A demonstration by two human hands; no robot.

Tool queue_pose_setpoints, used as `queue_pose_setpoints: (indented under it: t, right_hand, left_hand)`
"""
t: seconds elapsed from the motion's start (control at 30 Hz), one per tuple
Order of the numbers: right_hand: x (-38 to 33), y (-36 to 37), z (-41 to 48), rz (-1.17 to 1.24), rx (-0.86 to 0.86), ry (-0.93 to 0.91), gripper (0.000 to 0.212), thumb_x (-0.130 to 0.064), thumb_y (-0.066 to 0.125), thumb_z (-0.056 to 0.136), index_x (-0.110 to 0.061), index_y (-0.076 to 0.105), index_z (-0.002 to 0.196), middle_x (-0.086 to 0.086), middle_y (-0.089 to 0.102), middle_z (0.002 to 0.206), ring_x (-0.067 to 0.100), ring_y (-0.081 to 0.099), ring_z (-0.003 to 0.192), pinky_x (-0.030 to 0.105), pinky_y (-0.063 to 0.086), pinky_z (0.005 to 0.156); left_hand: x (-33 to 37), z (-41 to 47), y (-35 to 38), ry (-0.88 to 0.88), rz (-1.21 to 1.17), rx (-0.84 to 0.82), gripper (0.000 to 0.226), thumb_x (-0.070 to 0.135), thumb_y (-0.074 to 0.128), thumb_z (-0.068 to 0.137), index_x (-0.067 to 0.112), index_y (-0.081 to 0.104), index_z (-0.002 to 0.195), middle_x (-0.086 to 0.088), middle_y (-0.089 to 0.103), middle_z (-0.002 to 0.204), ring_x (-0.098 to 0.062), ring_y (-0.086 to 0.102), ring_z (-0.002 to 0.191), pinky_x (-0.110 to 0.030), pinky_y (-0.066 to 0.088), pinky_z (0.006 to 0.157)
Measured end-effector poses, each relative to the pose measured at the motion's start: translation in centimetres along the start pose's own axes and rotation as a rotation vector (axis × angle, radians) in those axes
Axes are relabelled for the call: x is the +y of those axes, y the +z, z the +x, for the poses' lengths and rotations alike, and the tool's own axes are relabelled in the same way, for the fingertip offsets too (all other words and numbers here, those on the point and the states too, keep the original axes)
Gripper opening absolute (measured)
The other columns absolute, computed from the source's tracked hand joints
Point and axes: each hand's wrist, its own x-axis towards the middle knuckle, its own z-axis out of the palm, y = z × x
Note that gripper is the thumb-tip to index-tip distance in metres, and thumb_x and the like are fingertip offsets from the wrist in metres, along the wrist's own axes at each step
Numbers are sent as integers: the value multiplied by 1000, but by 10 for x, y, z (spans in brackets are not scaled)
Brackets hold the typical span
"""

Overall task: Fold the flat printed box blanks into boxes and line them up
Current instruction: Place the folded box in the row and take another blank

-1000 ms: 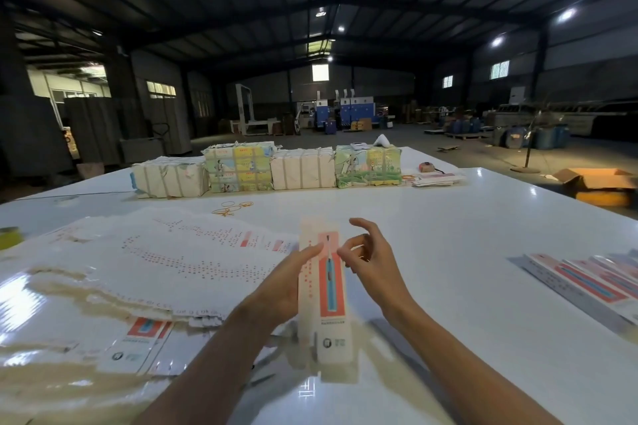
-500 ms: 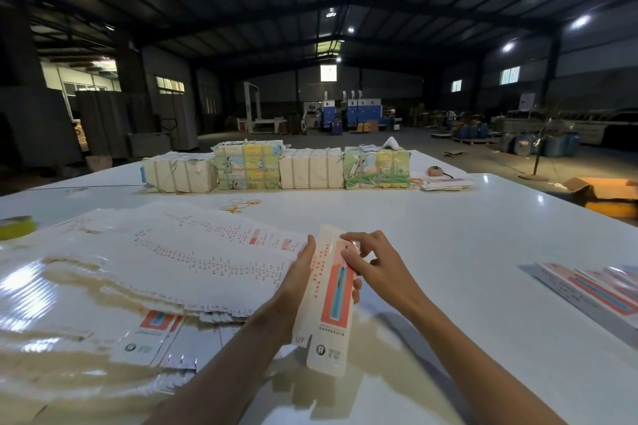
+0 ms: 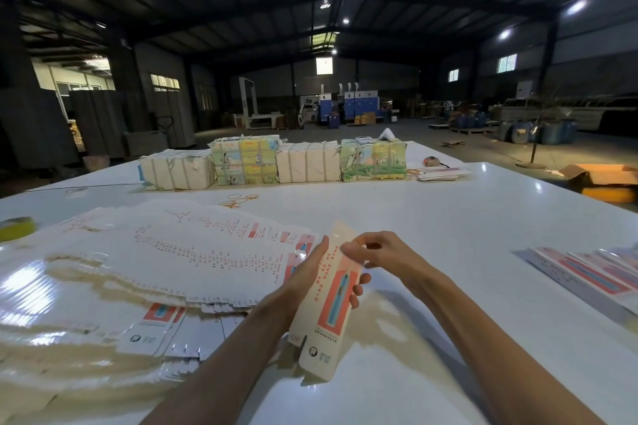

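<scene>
Left hand (image 3: pixel 303 274) wraps its grip round the half-formed printed box (image 3: pixel 329 317), tilted low over the white surface (image 3: pixel 431 217) beside the fanned flat blanks (image 3: pixel 172 252), right hand (image 3: pixel 385 252) pinching its top edge.

A long, narrow box (image 3: pixel 331 304), cream with an orange-red panel and a blue shape printed down its front, is held tilted over the white surface (image 3: pixel 448 217). Its top leans away and to the right, and its lower end is close to the surface. The left hand (image 3: pixel 303 272) grips its middle from the left, with fingertips showing past the right edge. The right hand (image 3: pixel 376 252) pinches the upper right edge. To the left, a large fanned pile of flat blanks (image 3: pixel 179 252) lies on the surface, mostly white with dotted red print, and a few orange-red panels show near its front edge. At far right, a row (image 3: pixel 593 272) of pieces with the same orange-red print lies side by side.
</scene>
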Motion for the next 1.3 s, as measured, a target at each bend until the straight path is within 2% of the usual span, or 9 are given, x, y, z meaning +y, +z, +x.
queue_pose_setpoints:
  t: [0.1, 0.27, 0.53, 0.67, 0.8, 0.87, 1.0, 1.2, 1.3]
  right_hand:
    - [-2, 1, -1, 46, 12, 29, 42, -45, 70, 100, -4, 79, 99, 5, 81, 91, 23, 77, 91, 36, 60, 92]
    - [-7, -1, -7, 237, -12, 30, 40, -36, 61, 107, -3, 80, 96, 13, 78, 92, 25, 76, 84, 31, 54, 90]
    - [-12, 7, -6, 100, 41, 43, 47, -57, 70, 95, -14, 84, 81, 7, 80, 85, 20, 77, 83, 34, 58, 90]
    - [-15, 7, -8, 229, 49, 64, 45, -50, 70, 97, -13, 84, 76, 10, 77, 81, 21, 77, 80, 30, 52, 85]
    - [-16, 6, -9, 326, 41, 124, 45, -53, 73, 89, -11, 84, 77, 12, 78, 83, 23, 78, 82, 29, 54, 82]
    - [-15, 6, -8, 251, 54, 108, 47, -55, 72, 92, -11, 85, 80, 11, 80, 88, 24, 79, 85, 29, 56, 81]
    - [-15, -4, -8, 285, 162, 78, 47, -50, 70, 97, -11, 83, 75, 13, 79, 83, 24, 79, 81, 28, 55, 81]
    - [-14, -10, -9, 328, 175, 96, 44, -47, 70, 95, -12, 84, 71, 10, 79, 81, 21, 78, 77, 25, 54, 75]
    - [-17, -11, -9, 402, 226, 71, 44, -48, 75, 86, -6, 82, 73, 11, 77, 79, 22, 75, 76, 31, 54, 81]
  left_hand:
    - [2, -4, 7, -14, -2, -39, 62, 68, 44, 98, 9, 60, 110, -12, 70, 99, -23, 72, 74, -34, 62, 70]
    - [5, -7, 10, -23, -83, -30, 70, 68, 36, 101, 6, 62, 119, -14, 69, 98, -25, 71, 76, -35, 62, 69]
    - [3, -5, 14, -47, -37, 14, 64, 71, 40, 96, 11, 62, 101, -6, 74, 87, -19, 73, 68, -31, 63, 62]
    - [10, -9, 21, -10, -30, -47, 74, 77, 60, 84, 9, 66, 109, -5, 73, 89, -18, 72, 70, -29, 62, 65]
    - [22, -14, 34, 53, -2, -297, 58, 73, 87, 61, 20, 79, 84, -2, 76, 81, -16, 75, 64, -26, 62, 64]
    - [17, -16, 30, -15, -91, -269, 59, 69, 84, 67, 16, 72, 89, -6, 73, 83, -18, 73, 63, -27, 62, 65]
    - [-5, -20, 15, -90, -155, -186, 67, 70, 52, 99, 10, 55, 128, -13, 71, 106, -22, 71, 81, -33, 61, 75]
    - [-7, -16, 6, -163, -39, -151, 74, 83, 55, 84, 15, 71, 107, -7, 73, 97, -18, 73, 77, -31, 61, 75]
    - [-5, -9, 7, -126, -6, -32, 71, 86, 72, 72, 17, 69, 91, -6, 66, 86, -15, 67, 63, -25, 57, 62]
